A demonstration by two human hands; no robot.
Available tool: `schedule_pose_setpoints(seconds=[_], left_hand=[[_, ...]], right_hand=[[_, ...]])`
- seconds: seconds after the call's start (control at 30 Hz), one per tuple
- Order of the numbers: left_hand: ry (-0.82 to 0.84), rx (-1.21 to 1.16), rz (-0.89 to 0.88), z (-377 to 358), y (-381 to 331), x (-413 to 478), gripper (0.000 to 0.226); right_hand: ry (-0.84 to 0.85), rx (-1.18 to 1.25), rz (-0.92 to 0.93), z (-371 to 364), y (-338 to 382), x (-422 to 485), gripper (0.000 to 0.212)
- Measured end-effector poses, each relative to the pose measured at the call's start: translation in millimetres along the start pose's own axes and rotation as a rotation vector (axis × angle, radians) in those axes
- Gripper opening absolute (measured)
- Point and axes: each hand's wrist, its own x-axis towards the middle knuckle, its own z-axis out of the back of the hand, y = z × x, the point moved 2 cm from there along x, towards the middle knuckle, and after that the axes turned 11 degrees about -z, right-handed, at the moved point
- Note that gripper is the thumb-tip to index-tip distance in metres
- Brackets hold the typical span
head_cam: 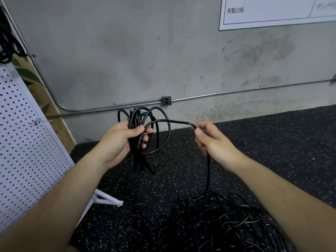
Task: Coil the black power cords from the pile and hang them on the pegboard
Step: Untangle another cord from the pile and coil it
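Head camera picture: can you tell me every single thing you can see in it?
pile of cords: one tangle, black, floor at lower right
cord: one, black, looped at the centre, tail dropping into the pile
pegboard: one, white, standing at the left
hung bundle: one, dark, top left edge above the pegboard
wall: one, grey, behind everything
outlet box: one, grey, low on the wall
conduit: one run, silver, along the wall
sign: one, white, top right on the wall
floor: one, black with pale specks
left hand: one, grips the loops
right hand: one, pinches the tail
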Motion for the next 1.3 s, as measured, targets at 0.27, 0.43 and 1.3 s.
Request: schedule_pose_setpoints(seconds=[0.27,0.43,1.3], left_hand=[[0.129,-0.026,0.109,-18.0,11.1,-7.6,0.031],[0.160,-0.050,0.118,-34.8,20.0,-11.9,0.016],[0.297,-0.298,0.080,-32.8,11.1,-9.1,0.018]], right_hand=[[-0.025,-0.049,0.154,-5.4,27.7,2.5,0.007],[-0.180,-0.126,0.220,-26.1,34.8,9.4,0.006],[0.282,0.281,-0.001,-48.8,28.0,10.5,0.050]])
